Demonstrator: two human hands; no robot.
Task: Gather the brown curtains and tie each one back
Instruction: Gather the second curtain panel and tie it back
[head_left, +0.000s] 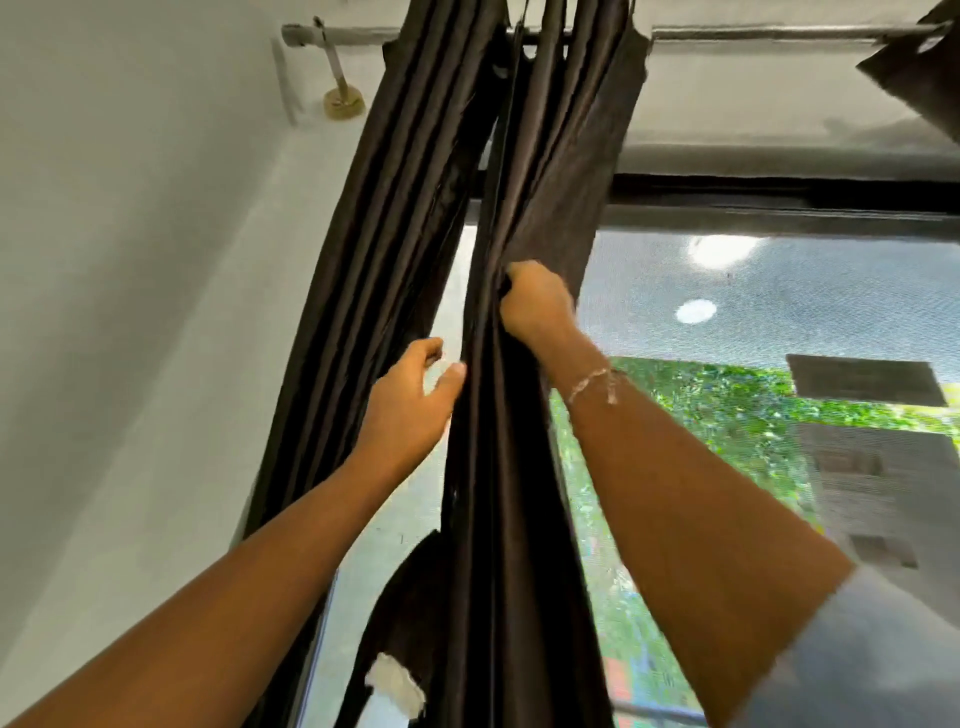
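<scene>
The right hand has its fingers buried in folds of the brown curtain. Up to its right, another curtain is cut by the edge. Below the left hand, a white scrap is too blurred to identify.

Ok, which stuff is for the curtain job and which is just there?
For the job: gathered brown curtain, gripped by the right hand; second brown curtain and left hand beside it.
Just there: curtain rod; wall bracket; window.
</scene>
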